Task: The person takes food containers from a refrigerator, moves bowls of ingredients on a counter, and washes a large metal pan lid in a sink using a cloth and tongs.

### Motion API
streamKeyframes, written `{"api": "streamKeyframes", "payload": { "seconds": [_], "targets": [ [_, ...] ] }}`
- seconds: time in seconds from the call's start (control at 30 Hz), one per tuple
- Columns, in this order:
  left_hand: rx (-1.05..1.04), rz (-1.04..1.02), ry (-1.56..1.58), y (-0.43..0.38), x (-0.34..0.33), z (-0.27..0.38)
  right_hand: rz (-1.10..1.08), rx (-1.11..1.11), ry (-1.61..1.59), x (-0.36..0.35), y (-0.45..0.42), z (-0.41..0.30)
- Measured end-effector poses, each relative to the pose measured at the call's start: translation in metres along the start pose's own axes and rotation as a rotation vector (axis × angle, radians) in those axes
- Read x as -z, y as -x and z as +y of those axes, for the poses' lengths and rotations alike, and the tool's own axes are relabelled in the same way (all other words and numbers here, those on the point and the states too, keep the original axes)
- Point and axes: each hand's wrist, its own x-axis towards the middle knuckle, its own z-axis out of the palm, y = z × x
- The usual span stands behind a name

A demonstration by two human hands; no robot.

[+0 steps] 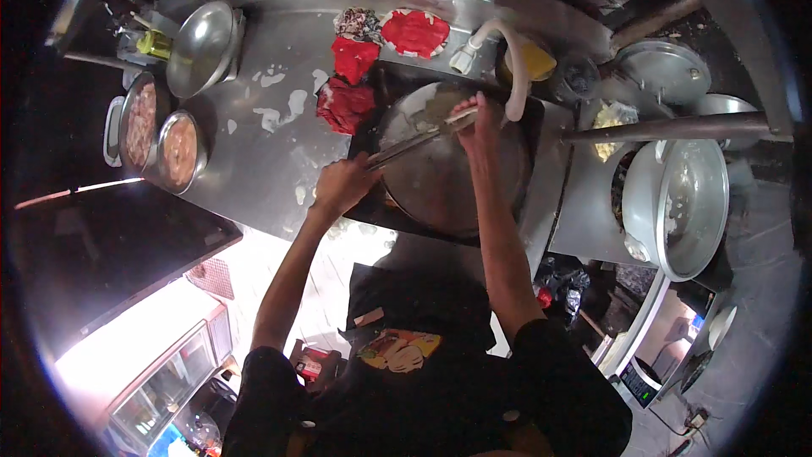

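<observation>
My left hand [346, 184] is closed around the near end of a long metal utensil [406, 149], whose exact kind I cannot tell. It slants up to the right over a large round metal pan [431, 187]. Near the utensil's far end, my right hand [477, 127] is curled around a pale strip [462, 115]; whether that belongs to the utensil is unclear. Whitish residue or liquid shows on the pan's far left part. Behind my right hand arches a thick white hose [517, 63] with a pale nozzle.
Red cloths [346, 105] lie left of the pan, with a red round pad [415, 33] behind. Whitish wet patches mark the steel counter [254, 158]. Bowls of raw meat [179, 151] stand far left, near a metal bowl [202, 47]. A large aluminium pot [694, 209] sits right, below a metal bar [666, 129].
</observation>
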Motion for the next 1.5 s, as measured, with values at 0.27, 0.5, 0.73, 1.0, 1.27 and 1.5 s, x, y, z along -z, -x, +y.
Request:
{"api": "streamKeyframes", "payload": {
  "seconds": [0.27, 0.5, 0.73, 1.0, 1.27, 1.5],
  "targets": [
    [0.206, 0.096, 0.230, 0.021, 0.009, -0.036, 0.303, 0.827, 1.050, -0.012, -0.129, 0.029],
    [0.399, 0.005, 0.576, 0.061, -0.021, -0.041, -0.032, 0.226, -0.108, -0.026, -0.114, 0.056],
    [0.247, 0.019, 0.787, 0.062, -0.024, -0.045, -0.134, 0.106, -0.027, -0.022, -0.053, 0.023],
    [-0.369, 0.223, 0.439, 0.039, -0.159, -0.024, -0.426, -0.049, 0.592, -0.008, 0.147, 0.121],
    [-0.285, -0.400, 1.172, 0.079, -0.085, -0.062, 0.039, 1.109, 1.607, -0.096, 0.226, 0.013],
    [-0.011, -0.368, 1.228, 0.076, -0.048, -0.128, -0.044, 0.570, 1.767, -0.015, 0.222, 0.023]
  ]
}}
